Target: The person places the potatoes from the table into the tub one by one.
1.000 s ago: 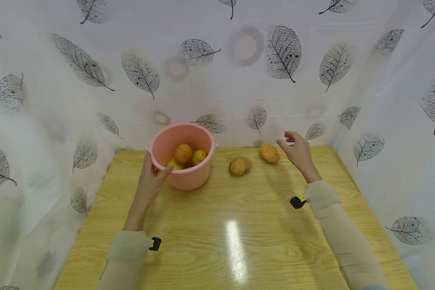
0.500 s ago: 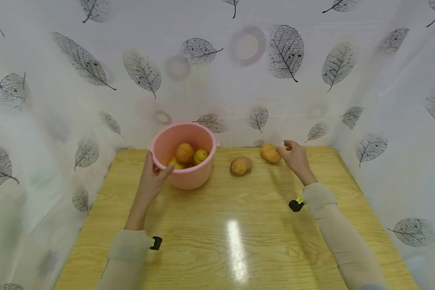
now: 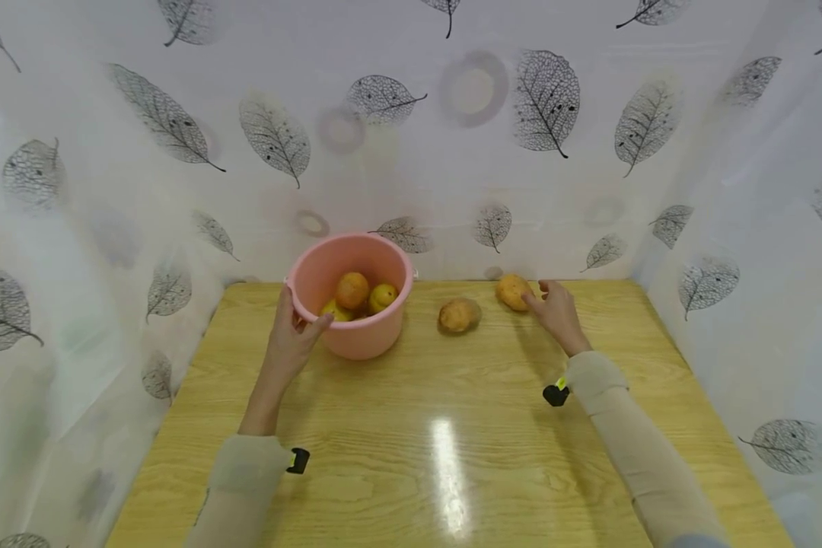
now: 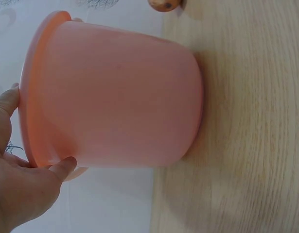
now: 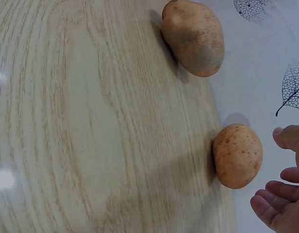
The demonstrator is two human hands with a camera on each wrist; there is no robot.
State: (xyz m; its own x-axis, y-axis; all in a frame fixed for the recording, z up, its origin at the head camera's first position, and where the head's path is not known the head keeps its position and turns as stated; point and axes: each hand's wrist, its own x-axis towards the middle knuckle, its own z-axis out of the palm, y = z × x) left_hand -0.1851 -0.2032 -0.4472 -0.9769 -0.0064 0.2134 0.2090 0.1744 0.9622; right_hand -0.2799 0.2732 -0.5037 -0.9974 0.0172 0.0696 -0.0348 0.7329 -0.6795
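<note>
A pink bucket (image 3: 356,335) stands at the back left of the wooden table (image 3: 452,411) and holds several yellow and orange fruits (image 3: 352,289). My left hand (image 3: 300,323) grips its near-left rim, thumb on the outer wall, fingers along the edge. In the left wrist view the bucket (image 4: 115,97) fills the frame beside the left hand (image 4: 23,184). Two potatoes lie to the bucket's right: a nearer one (image 3: 459,314) and a farther one (image 3: 513,291). My right hand (image 3: 553,304) hovers open just right of the far potato (image 5: 237,155), with a small gap visible between it and the right hand (image 5: 284,179).
White curtains printed with leaves (image 3: 541,99) close in the table at the back and both sides. The nearer potato (image 5: 194,38) lies between the bucket and the far potato. A bright light reflection (image 3: 448,472) sits on the table's front half.
My right hand has come down and moved left toward the far potato, its fingers now close beside it. The left hand and the bucket have stayed put.
</note>
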